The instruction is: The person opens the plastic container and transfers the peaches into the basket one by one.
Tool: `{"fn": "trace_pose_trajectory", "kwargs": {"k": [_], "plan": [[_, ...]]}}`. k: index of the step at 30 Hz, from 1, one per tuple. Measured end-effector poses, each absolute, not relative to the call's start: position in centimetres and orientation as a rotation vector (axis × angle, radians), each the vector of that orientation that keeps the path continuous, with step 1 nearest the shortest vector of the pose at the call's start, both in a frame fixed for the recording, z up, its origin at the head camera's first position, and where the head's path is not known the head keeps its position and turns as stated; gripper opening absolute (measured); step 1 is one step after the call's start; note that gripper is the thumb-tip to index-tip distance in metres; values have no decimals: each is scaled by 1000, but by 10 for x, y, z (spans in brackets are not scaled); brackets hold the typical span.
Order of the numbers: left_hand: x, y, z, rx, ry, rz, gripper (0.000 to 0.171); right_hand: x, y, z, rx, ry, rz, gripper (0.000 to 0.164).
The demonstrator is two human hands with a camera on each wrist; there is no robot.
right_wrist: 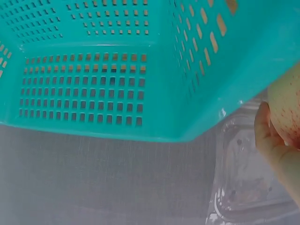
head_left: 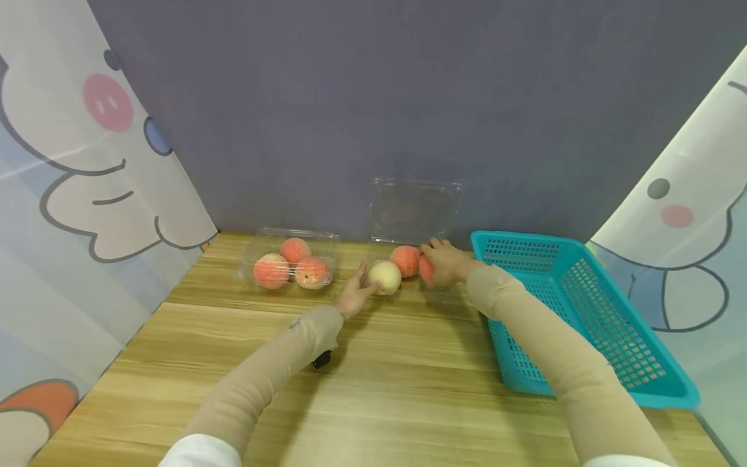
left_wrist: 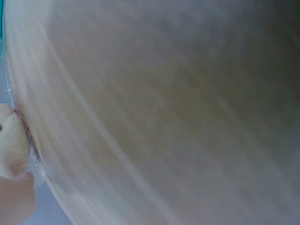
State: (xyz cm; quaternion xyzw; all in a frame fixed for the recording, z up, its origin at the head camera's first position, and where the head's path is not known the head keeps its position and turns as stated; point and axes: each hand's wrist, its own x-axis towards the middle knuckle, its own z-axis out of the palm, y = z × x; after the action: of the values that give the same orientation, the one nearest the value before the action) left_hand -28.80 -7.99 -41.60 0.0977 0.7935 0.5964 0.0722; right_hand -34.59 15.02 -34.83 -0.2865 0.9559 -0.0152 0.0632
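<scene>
An open clear plastic clamshell box [head_left: 376,241] stands at the back middle of the table, its lid [head_left: 415,204] raised against the grey backdrop. My left hand [head_left: 353,293] holds a pale yellow peach [head_left: 384,277] at the box's left side, thumb in front and fingers behind. At the right side, my right hand [head_left: 446,261] grips a red peach [head_left: 426,268] from above, partly hiding it. Another red peach [head_left: 405,260] sits between them. In the right wrist view, fingers [right_wrist: 272,145] curl round the peach [right_wrist: 287,105]. A blurred sleeve [left_wrist: 140,117] fills most of the left wrist view.
A second clear box [head_left: 300,232] with three peaches [head_left: 294,250] stands to the left. The large turquoise basket [head_left: 583,318] takes up the table's right side, beneath my right forearm. A grey backdrop [head_left: 350,117] rises behind the wooden table [head_left: 373,395].
</scene>
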Motion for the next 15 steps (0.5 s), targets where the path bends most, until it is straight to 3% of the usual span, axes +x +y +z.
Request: {"fn": "trace_pose_trajectory", "kwargs": {"k": [4,12,15], "plan": [[-289,-82,-419,283,2389,1777,76,-345,152,-343,-899,2946,-65,58],[-304,-82,-440,211,2437,1730,79,-338,155,-323,-917,3014,-8,69],[-298,-81,-430,214,2413,1734,77,-333,159,-317,-927,3024,9,68]]}}
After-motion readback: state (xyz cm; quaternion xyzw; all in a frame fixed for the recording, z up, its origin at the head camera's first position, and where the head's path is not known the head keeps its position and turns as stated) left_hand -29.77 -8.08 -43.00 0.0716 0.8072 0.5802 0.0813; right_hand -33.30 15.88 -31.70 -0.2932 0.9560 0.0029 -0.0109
